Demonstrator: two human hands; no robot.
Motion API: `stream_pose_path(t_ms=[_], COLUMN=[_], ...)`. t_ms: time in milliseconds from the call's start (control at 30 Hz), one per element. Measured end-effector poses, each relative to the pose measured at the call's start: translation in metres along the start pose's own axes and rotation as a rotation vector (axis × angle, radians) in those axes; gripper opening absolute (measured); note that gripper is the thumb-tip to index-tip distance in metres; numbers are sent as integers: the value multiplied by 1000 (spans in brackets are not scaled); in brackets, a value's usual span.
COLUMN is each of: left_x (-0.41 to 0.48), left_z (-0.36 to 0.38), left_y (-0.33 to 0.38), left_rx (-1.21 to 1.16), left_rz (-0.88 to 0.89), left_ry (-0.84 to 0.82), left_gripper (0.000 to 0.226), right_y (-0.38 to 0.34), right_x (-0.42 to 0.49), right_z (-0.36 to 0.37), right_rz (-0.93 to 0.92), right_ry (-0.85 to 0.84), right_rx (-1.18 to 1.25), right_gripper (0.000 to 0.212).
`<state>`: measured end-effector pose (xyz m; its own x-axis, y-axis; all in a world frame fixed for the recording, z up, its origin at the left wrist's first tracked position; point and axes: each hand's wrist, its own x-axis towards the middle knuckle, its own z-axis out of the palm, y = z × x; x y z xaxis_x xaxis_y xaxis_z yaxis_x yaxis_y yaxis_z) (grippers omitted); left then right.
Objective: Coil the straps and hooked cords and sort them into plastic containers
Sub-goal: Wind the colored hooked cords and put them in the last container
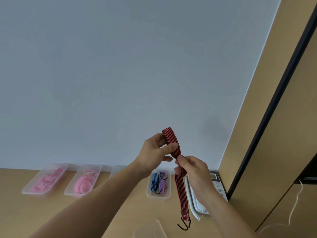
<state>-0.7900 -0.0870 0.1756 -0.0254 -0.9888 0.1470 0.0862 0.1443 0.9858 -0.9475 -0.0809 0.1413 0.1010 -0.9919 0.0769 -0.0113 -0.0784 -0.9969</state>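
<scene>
I hold a red-and-black striped hooked cord (182, 194) up in front of the white wall. My left hand (157, 154) pinches its coiled upper part between thumb and fingers. My right hand (193, 170) grips the strap just below the coil. The free end hangs down, with a dark metal hook (185, 226) at the bottom. On the wooden desk a clear plastic container (167, 194) holds a blue and a purple coiled hooked cord (158, 183).
Two clear containers of pink straps (45, 181) (84, 183) stand at the left along the wall, and another container (115, 170) shows behind my left forearm. A white desk phone (215, 182) sits at the right. A clear lid (149, 230) lies near the front edge.
</scene>
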Motion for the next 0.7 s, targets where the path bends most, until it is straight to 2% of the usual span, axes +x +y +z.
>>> stream_pose_path(t_ms=[167,367,500,600,700], left_x=[-2,-7,-6,-5,0], left_z=[4,7,8,7,1], left_y=[1,6,7,6,9], left_rx=[45,-11,79,160,105], left_rz=[25,25,69,129,136], left_ry=[-35,-98,-89,-52,39], left_gripper=[35,39,33,30,28], right_y=[0,2,1,-1,-5], right_x=[-3,-3,-3,-5,-6], right_z=[6,4,6,4,-3], right_rz=[-14,-74,-52,25,38], right_ry=[19,87,100,25,-92], right_rx=[63,1,-19,80,125], right_gripper=[44,37,34,26,15])
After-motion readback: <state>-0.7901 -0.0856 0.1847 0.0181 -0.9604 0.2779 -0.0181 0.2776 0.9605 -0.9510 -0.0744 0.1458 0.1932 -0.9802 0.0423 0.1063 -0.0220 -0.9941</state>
